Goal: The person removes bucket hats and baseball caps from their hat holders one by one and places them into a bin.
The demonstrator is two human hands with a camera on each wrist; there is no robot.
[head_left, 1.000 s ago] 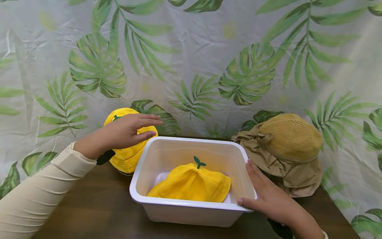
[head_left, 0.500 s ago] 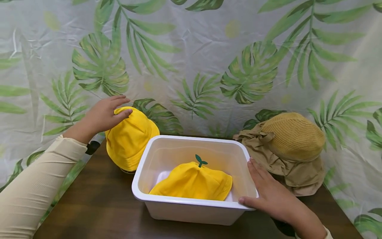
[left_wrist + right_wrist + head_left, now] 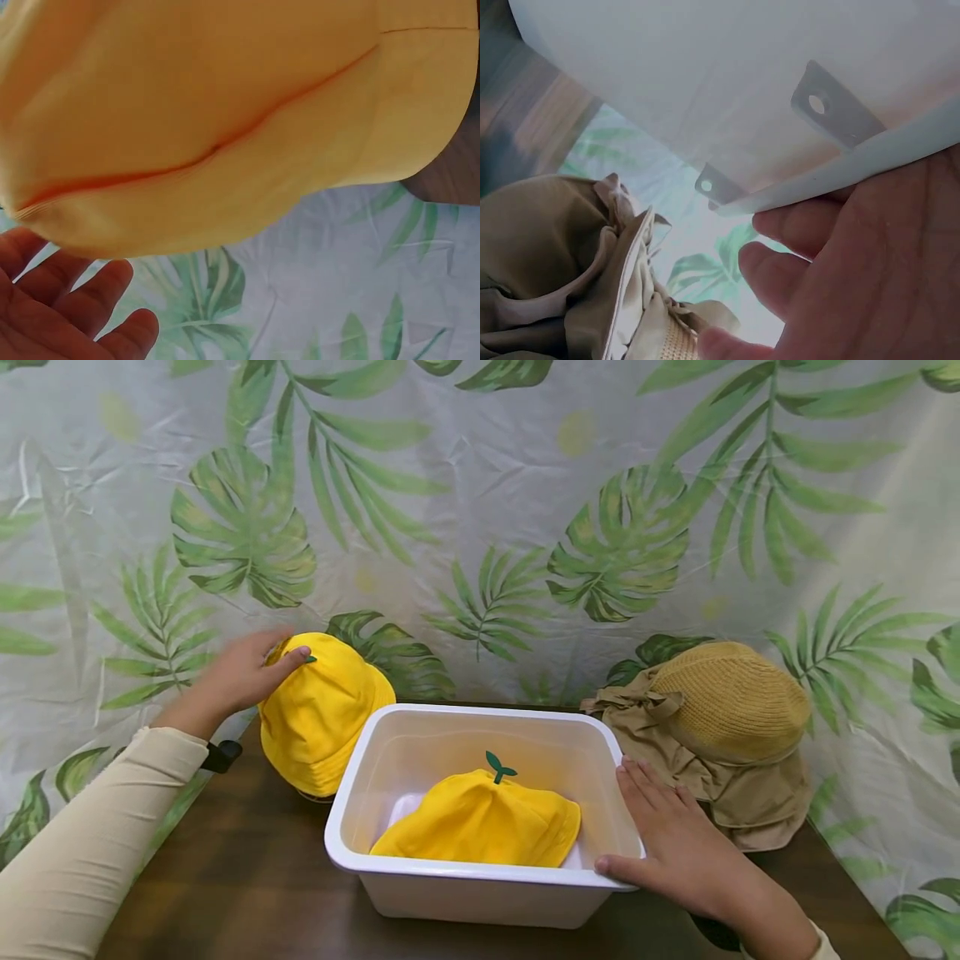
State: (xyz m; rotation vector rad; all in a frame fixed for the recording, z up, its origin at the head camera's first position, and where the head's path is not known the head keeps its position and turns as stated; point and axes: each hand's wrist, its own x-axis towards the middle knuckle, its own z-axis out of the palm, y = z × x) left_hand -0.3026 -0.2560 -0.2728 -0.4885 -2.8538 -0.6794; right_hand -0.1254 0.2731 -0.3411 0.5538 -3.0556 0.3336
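Note:
A yellow cloth hat [image 3: 322, 714] with a small green sprout on top stands at the left. My left hand [image 3: 243, 672] is at its far left side, the thumb over the crown near the sprout. In the left wrist view, the slightly bent fingers [image 3: 90, 300] are by the brim edge and do not curl round it. A second yellow hat [image 3: 480, 822], its green sprout upright, lies inside a white plastic tub [image 3: 487, 897]. My right hand [image 3: 682, 847] rests along the tub's right rim, thumb at the near corner and fingers along the outer side.
At the right, a tan hat [image 3: 727, 710] with a knitted crown and a wide cloth brim with a bow sits close beside the tub. Everything stands on a dark wooden table [image 3: 247, 877]. A leaf-patterned curtain [image 3: 480, 485] hangs right behind it.
My left hand has moved left from in front of the yellow hat, over its top, and down to its far left side. The right hand stays on the tub's rim.

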